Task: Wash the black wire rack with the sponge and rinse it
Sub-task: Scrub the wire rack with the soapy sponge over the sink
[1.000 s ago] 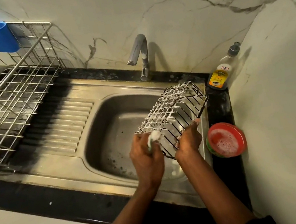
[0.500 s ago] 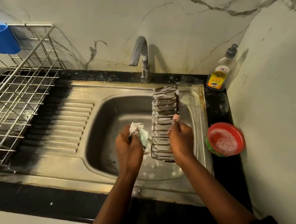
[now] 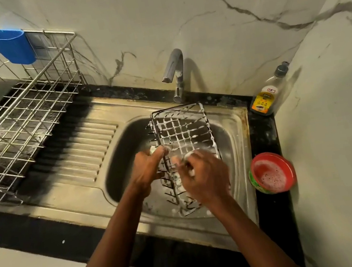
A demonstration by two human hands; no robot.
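Note:
The black wire rack [image 3: 183, 129], coated in white foam, is held tilted over the sink basin [image 3: 123, 155] with its grid face turned up toward me. My right hand [image 3: 205, 177] grips the rack's lower middle, fingers curled over the wires, and looks blurred. My left hand [image 3: 147, 169] is at the rack's left edge, thumb lying along the wire. A small white piece of the sponge [image 3: 153, 149] shows above that fist; the rest is hidden in the hand.
The tap [image 3: 174, 73] stands behind the basin with no water running. A red bowl of suds [image 3: 271, 172] and a soap bottle [image 3: 265, 99] sit on the black counter at right. A steel dish basket [image 3: 15, 126] with a blue cup [image 3: 10, 47] stands left of the ribbed drainboard.
The rack has turned from edge-on to face-up. My right hand shifted lower on it. My left hand with the sponge moved right, against the rack's left edge.

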